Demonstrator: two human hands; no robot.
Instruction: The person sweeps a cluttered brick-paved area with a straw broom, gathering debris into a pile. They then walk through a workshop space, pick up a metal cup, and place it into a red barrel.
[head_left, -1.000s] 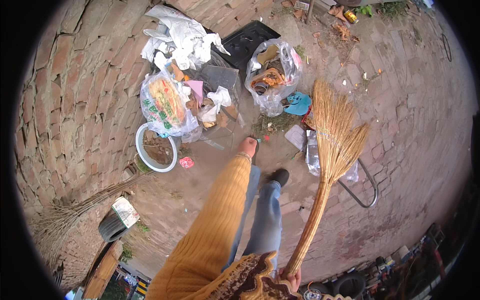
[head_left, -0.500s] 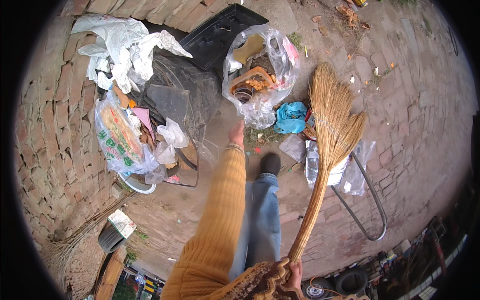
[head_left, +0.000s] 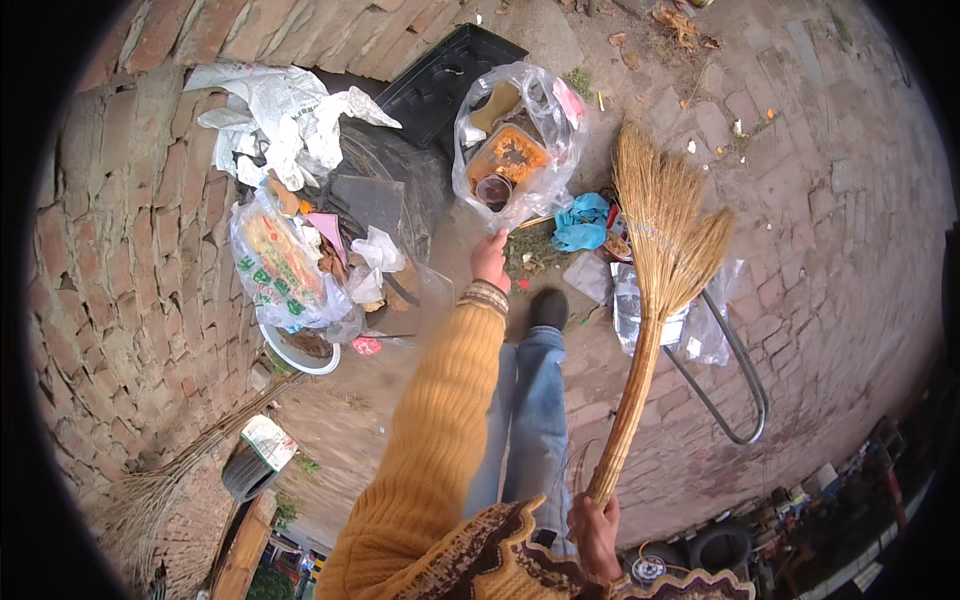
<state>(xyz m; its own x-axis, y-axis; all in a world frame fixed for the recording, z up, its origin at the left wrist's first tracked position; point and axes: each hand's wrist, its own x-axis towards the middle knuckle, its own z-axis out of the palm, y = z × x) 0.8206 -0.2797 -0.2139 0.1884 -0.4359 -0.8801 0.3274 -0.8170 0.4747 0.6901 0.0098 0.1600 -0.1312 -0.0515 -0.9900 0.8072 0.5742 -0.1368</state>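
My left hand point(head_left: 490, 260) reaches forward, fingers closed on the near edge of a clear plastic bag point(head_left: 572, 150). Inside the bag's open mouth lie an orange-stained food tray point(head_left: 522, 150) and a small round cup point(head_left: 493, 190). Low in the view, my right hand point(head_left: 597, 538) is wrapped round the handle of a straw broom point(head_left: 655, 275), its bristles pointing away from me. Right of the bag, a crumpled blue plastic bag point(head_left: 580, 222) lies beside the bristles.
Left of the bag is a rubbish heap with white sheets point(head_left: 285, 120), a printed plastic bag point(head_left: 280, 262) and a white bucket point(head_left: 325, 364). Behind stands a black tray point(head_left: 450, 80). A metal-handled dustpan point(head_left: 757, 400) lies right, partly under the broom. A brick wall point(head_left: 120, 230) runs along the left.
The clear bag has tipped so that the food tray shows more fully. My left hand now meets the bag's near edge. My right hand and the broom stay much the same; the view has shifted slightly.
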